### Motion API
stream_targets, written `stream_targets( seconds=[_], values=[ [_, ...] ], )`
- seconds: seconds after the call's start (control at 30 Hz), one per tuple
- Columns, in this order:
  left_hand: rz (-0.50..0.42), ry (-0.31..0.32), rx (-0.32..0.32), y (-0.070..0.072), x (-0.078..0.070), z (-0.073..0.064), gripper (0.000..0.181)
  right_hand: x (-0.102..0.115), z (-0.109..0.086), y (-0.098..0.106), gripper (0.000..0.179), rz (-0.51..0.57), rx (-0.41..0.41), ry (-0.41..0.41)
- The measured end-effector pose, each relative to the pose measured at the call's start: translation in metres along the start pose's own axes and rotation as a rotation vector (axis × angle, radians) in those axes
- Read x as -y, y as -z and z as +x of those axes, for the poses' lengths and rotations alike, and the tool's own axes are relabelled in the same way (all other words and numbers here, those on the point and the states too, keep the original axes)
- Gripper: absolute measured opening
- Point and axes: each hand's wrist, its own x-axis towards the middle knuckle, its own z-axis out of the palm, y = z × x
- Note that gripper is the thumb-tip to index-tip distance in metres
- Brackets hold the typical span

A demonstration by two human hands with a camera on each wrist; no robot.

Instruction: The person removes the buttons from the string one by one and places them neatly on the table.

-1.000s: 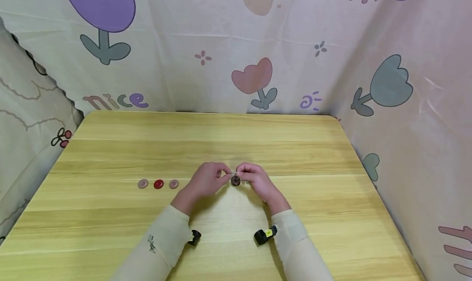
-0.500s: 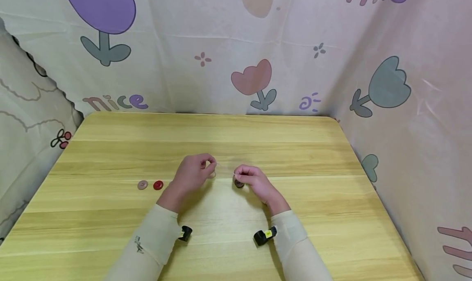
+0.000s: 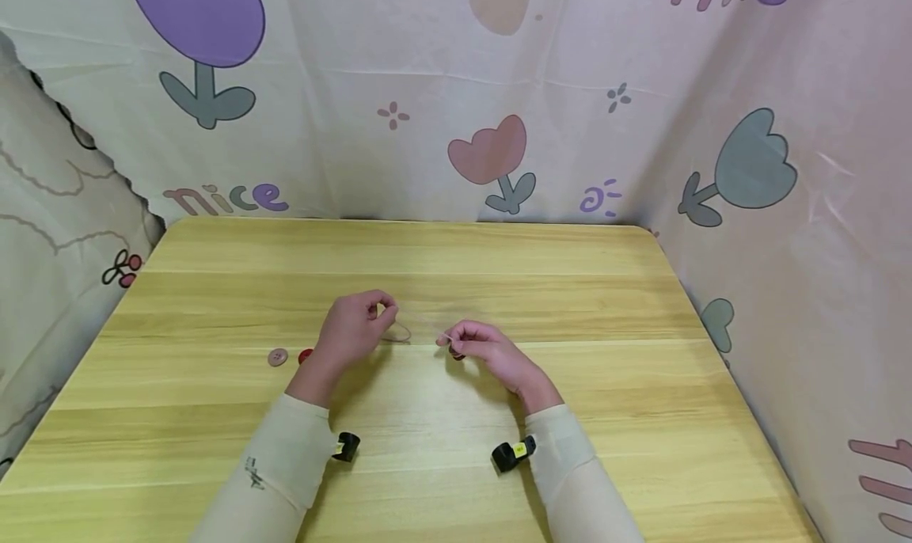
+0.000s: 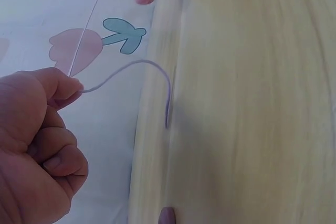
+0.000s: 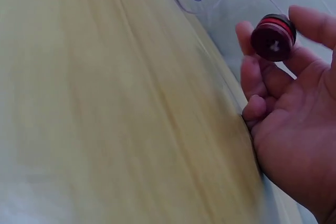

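My left hand (image 3: 352, 328) pinches a thin pale cord (image 4: 126, 67) between thumb and forefinger, its other fingers curled in. A loose tail of cord bends down from the pinch, and a taut length runs to my right hand (image 3: 493, 355). There, thumb and fingers hold a small stack of buttons (image 5: 273, 40) threaded on the cord, dark ones at both ends and red between. A pale knot shows on the nearest button's face. On the table, left of my left wrist, lie a pinkish button (image 3: 277, 357) and a red button (image 3: 305, 355), the latter partly hidden by the wrist.
The wooden table (image 3: 606, 290) stretches beneath both hands, with its far edge against a patterned cloth (image 3: 321, 131). At the bottom of the left wrist view, part of a mauve button (image 4: 167, 215) shows. Black wrist cameras sit at both cuffs.
My left hand has moved left and slightly away from me, drawing the cord out from my right hand. Its forearm now covers the third loose button. My right hand has barely moved.
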Motion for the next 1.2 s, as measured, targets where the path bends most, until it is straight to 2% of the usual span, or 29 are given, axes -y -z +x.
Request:
stream_targets(
  seconds=[0.13, 0.27, 0.57, 0.87, 1.03, 1.2],
  values=[
    [-0.008, 0.013, -0.022, 0.003, 0.001, 0.0, 0.014, -0.002, 0.0, 0.002, 0.016, 0.0, 0.046, 0.035],
    [-0.023, 0.021, -0.035, 0.006, 0.002, 0.0, 0.014, -0.003, 0.001, 0.002, 0.018, -0.013, 0.059, 0.058],
    [-0.053, 0.04, -0.054, 0.009, 0.005, -0.002, 0.014, -0.004, 0.001, 0.001, 0.035, -0.06, 0.065, 0.019],
    [-0.08, -0.021, -0.073, 0.005, 0.004, -0.003, 0.014, -0.003, 0.002, -0.006, 0.032, -0.126, -0.024, -0.046],
    [-0.109, -0.074, -0.105, 0.003, 0.002, -0.003, 0.01, 0.001, 0.003, -0.011, 0.023, -0.173, -0.097, -0.058],
    [-0.149, -0.1, -0.121, 0.003, 0.0, -0.004, 0.01, 0.003, 0.006, -0.014, 0.025, -0.203, -0.11, -0.059]
  ],
)
